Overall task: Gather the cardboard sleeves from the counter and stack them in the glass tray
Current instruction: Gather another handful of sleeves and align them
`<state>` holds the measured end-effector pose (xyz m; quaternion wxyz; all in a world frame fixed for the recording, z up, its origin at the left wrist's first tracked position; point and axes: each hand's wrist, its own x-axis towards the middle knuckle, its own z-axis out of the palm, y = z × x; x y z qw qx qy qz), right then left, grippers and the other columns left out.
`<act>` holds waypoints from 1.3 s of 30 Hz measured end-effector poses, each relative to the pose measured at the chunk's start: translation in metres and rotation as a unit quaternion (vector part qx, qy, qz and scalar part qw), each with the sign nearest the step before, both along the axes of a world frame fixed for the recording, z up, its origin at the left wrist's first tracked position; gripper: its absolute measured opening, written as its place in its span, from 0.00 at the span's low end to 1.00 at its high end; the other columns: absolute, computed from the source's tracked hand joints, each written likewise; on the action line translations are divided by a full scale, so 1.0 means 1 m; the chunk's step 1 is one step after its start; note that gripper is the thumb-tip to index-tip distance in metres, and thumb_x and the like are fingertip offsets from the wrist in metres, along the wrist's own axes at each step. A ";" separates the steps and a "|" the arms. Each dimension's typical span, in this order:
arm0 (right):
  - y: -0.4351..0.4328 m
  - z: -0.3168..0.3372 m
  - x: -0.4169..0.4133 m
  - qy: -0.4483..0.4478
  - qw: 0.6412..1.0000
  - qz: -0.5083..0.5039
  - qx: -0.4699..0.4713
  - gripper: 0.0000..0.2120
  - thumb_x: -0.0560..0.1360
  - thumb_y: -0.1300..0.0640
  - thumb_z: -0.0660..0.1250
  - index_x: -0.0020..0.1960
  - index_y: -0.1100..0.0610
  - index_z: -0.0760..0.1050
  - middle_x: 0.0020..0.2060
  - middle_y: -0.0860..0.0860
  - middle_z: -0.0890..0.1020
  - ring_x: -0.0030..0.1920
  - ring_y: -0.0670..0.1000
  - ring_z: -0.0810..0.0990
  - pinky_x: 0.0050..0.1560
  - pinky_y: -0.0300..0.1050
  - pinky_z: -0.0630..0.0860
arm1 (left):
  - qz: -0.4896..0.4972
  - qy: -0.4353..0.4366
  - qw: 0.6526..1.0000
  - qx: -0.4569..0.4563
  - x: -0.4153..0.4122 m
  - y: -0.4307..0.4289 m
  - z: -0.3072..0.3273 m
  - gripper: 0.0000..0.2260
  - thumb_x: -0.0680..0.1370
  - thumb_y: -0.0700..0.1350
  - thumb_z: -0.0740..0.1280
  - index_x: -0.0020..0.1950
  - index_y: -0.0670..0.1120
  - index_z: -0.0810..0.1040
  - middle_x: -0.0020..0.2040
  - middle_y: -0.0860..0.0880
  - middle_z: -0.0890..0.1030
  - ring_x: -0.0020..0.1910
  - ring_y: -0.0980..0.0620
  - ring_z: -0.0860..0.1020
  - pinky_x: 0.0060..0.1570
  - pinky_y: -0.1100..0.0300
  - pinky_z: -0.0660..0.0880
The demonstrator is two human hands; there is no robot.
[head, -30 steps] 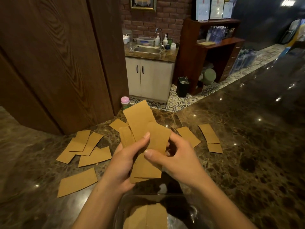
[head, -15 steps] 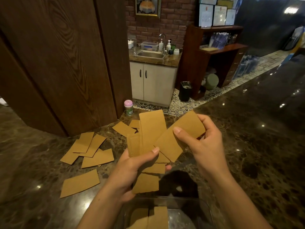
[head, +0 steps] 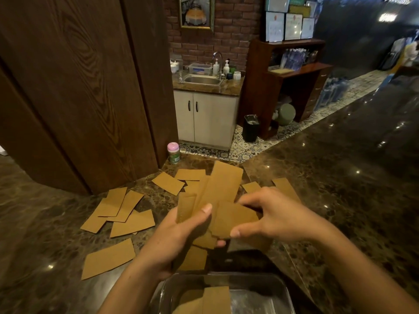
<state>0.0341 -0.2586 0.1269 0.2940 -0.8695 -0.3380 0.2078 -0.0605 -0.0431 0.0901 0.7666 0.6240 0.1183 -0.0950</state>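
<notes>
My left hand (head: 179,241) grips a fanned bunch of flat brown cardboard sleeves (head: 221,184) above the dark marble counter (head: 340,200). My right hand (head: 278,214) pinches one sleeve (head: 231,219) against the front of that bunch. The glass tray (head: 281,288) sits at the bottom centre, below both hands, with a few sleeves (head: 216,300) lying in it. More sleeves lie loose on the counter: a pile at the left (head: 122,209), a single one nearer me (head: 108,258), others behind the bunch (head: 167,183) and to the right (head: 286,188).
A small pink-lidded green jar (head: 173,152) stands at the counter's far edge by a dark wood panel (head: 79,98). Beyond are a sink cabinet (head: 205,118), a black bin (head: 250,128) and wooden shelves (head: 292,71).
My right hand brought its sleeve down and left from beside the bunch onto the bunch in my left hand. The view tilted slightly upward.
</notes>
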 end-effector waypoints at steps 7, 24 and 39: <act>0.007 -0.033 -0.023 0.264 0.844 -0.214 0.414 0.22 0.70 0.55 0.75 0.63 0.56 0.81 0.53 0.57 0.88 0.50 0.55 0.88 0.45 0.46 0.84 | 0.108 -0.007 0.994 -0.019 0.001 -0.003 -0.006 0.26 0.66 0.45 0.78 0.62 0.45 0.77 0.52 0.44 0.87 0.50 0.46 0.86 0.43 0.59 0.81; -0.008 -0.041 -0.015 -0.368 0.866 0.022 0.338 0.12 0.76 0.61 0.74 0.59 0.58 0.85 0.55 0.52 0.87 0.54 0.55 0.84 0.53 0.50 0.81 | 0.121 0.036 0.983 -0.130 -0.004 -0.004 -0.004 0.14 0.75 0.46 0.72 0.59 0.45 0.80 0.44 0.41 0.88 0.38 0.44 0.86 0.40 0.49 0.81; -0.021 -0.045 -0.012 -0.391 0.888 -0.002 0.243 0.11 0.78 0.54 0.73 0.57 0.58 0.85 0.48 0.49 0.88 0.47 0.43 0.84 0.47 0.35 0.81 | 0.168 -0.012 0.975 -0.146 0.000 0.003 0.000 0.25 0.68 0.36 0.75 0.64 0.42 0.75 0.51 0.40 0.86 0.47 0.41 0.86 0.35 0.53 0.83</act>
